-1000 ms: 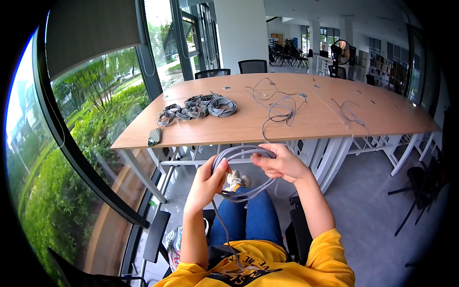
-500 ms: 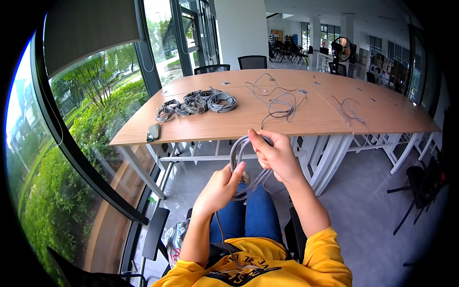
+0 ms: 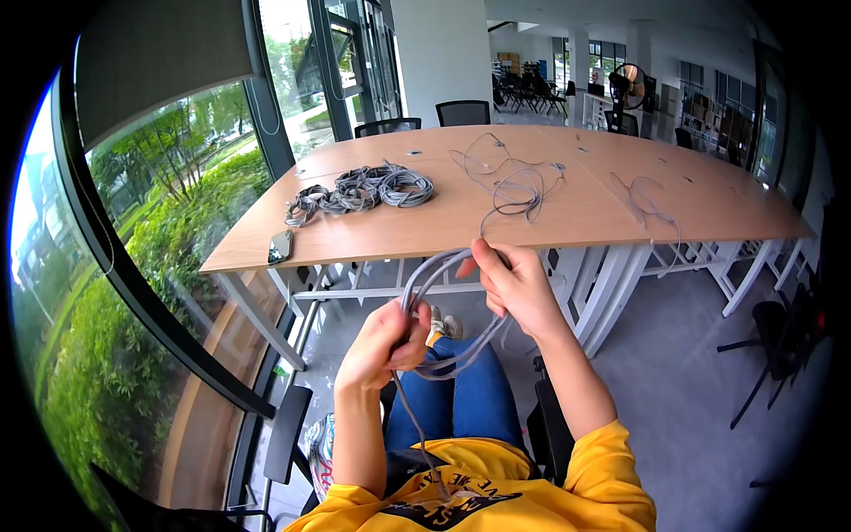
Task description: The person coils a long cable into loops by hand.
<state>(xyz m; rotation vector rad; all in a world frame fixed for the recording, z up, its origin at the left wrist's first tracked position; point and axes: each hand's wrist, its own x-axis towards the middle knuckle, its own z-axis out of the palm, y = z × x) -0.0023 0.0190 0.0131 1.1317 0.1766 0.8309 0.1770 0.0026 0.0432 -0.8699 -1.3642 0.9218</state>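
Observation:
A looped grey cable (image 3: pixel 470 358) hangs between my two hands, above my lap and in front of the table edge. My left hand (image 3: pixel 387 337) is closed around the left side of the loops, and one cable end drops from it onto my shirt. At the upper right of the loops, my right hand (image 3: pixel 511 282) pinches the cable. From there a strand runs up onto the table to a loose tangle of the same cable (image 3: pixel 521 191).
Coiled grey cables (image 3: pixel 372 188) lie bunched on the wooden table (image 3: pixel 355 239), with a phone (image 3: pixel 280 247) near its front left edge. Another thin loose cable (image 3: pixel 651 202) hangs over the edge at right. Chairs (image 3: pixel 463 113) stand behind; a window wall is on my left.
My left hand has moved left and curled its fingers further around the cable. The loops are spread wider between my hands. My right hand has stayed almost in place.

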